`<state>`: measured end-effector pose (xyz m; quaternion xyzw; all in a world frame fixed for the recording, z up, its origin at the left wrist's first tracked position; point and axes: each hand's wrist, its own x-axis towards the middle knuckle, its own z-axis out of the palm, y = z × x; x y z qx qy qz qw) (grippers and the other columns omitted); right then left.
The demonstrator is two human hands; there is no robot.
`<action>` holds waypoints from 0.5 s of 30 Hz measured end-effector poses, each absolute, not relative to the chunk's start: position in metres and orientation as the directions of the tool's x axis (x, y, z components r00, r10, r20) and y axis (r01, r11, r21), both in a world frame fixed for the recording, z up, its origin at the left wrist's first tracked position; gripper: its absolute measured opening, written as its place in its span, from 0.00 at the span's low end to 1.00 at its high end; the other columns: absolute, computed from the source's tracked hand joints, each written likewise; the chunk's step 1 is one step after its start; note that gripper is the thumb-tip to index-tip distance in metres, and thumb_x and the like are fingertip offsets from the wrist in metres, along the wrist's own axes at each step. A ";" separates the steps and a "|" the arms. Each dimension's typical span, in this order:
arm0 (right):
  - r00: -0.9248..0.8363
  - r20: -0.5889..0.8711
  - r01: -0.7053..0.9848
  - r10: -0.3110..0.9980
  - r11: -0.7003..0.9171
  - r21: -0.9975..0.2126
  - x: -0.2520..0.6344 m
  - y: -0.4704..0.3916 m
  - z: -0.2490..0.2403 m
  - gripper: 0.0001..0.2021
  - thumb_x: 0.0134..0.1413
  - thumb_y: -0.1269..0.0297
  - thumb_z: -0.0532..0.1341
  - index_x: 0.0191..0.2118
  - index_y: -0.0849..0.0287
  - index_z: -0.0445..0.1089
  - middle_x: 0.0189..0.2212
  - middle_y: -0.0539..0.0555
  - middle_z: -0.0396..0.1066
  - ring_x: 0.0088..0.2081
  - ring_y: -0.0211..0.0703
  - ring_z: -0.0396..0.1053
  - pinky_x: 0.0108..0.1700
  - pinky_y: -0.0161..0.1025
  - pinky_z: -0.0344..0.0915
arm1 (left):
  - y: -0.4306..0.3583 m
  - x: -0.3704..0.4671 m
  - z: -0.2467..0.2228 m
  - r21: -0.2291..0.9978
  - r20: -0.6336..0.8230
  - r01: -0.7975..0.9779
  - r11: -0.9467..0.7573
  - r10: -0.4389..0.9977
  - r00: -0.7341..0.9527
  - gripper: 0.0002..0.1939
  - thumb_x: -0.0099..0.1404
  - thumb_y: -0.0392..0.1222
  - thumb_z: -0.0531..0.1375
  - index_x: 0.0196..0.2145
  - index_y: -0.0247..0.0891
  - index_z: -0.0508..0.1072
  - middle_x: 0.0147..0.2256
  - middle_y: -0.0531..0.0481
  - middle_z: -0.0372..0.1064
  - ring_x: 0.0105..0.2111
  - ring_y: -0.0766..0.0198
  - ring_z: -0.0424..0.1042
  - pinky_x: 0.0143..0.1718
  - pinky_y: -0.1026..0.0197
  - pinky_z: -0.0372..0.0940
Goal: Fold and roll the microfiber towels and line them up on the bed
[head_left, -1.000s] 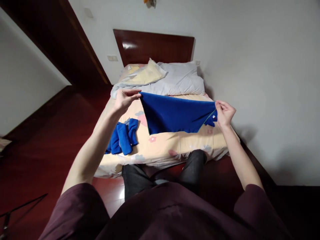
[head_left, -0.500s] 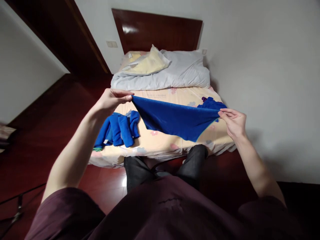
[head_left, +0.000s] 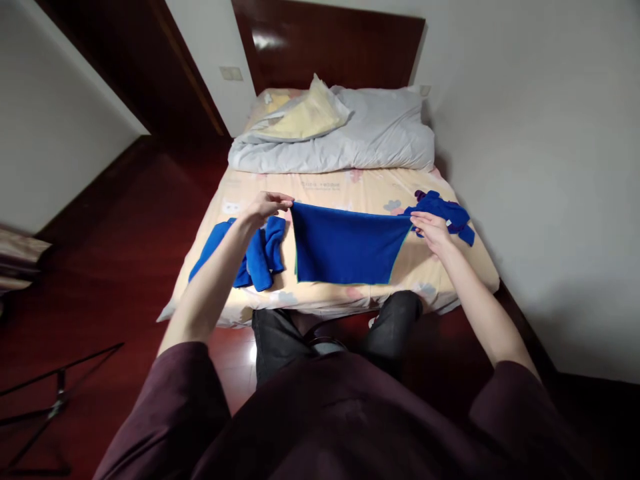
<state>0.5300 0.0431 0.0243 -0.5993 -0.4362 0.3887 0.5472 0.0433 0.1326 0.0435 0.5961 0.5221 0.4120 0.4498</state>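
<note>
A blue towel (head_left: 350, 245) with green edging is stretched between my two hands, its lower part hanging down at the near side of the bed. My left hand (head_left: 267, 205) pinches the upper left corner. The upper right corner is gripped between the thumb and fingers of my right hand (head_left: 431, 228). Left of it on the sheet lie several rolled or folded blue towels (head_left: 259, 263), partly covered by my left forearm. Beyond my right hand rests a crumpled heap of blue cloths (head_left: 443, 208) with a bit of purple in it.
The bed has a peach patterned sheet (head_left: 280, 183). A grey quilt (head_left: 385, 127) and a pale yellow pillow (head_left: 313, 113) lie below the dark wooden headboard (head_left: 330, 43). A black metal stand (head_left: 59, 393) is on the floor at left; a white wall borders the right side.
My hands have come closer together and lower. The towel, earlier slanting and swung up, now hangs straighter and squarer. The view has shifted slightly.
</note>
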 end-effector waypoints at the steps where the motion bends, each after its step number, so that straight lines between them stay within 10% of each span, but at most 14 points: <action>1: 0.329 0.028 0.111 0.944 -0.010 -0.994 0.528 0.055 0.022 0.24 0.38 0.56 0.80 0.41 0.63 0.79 0.32 0.53 0.79 0.28 0.35 0.71 0.32 0.33 0.69 | 0.142 0.049 0.044 0.967 0.046 0.245 -0.067 0.995 0.088 0.19 0.44 0.48 0.77 0.32 0.36 0.82 0.25 0.47 0.74 0.29 0.60 0.72 0.36 0.56 0.69; 8: 0.394 0.291 0.211 0.871 0.223 -0.952 0.534 0.086 -0.011 0.23 0.46 0.53 0.76 0.44 0.62 0.76 0.34 0.54 0.79 0.35 0.40 0.74 0.43 0.39 0.73 | 0.157 0.053 0.033 0.890 0.371 0.298 -0.345 0.928 -0.034 0.25 0.58 0.48 0.69 0.51 0.35 0.79 0.35 0.47 0.77 0.36 0.62 0.72 0.42 0.61 0.67; 15: 0.309 0.012 0.245 0.951 -0.067 -0.967 0.523 0.032 -0.135 0.14 0.40 0.58 0.74 0.28 0.59 0.73 0.28 0.53 0.77 0.34 0.43 0.74 0.45 0.41 0.72 | 0.067 0.048 -0.118 0.805 0.185 0.574 -0.146 0.983 -0.009 0.23 0.64 0.48 0.62 0.53 0.34 0.79 0.39 0.43 0.78 0.41 0.58 0.73 0.50 0.58 0.66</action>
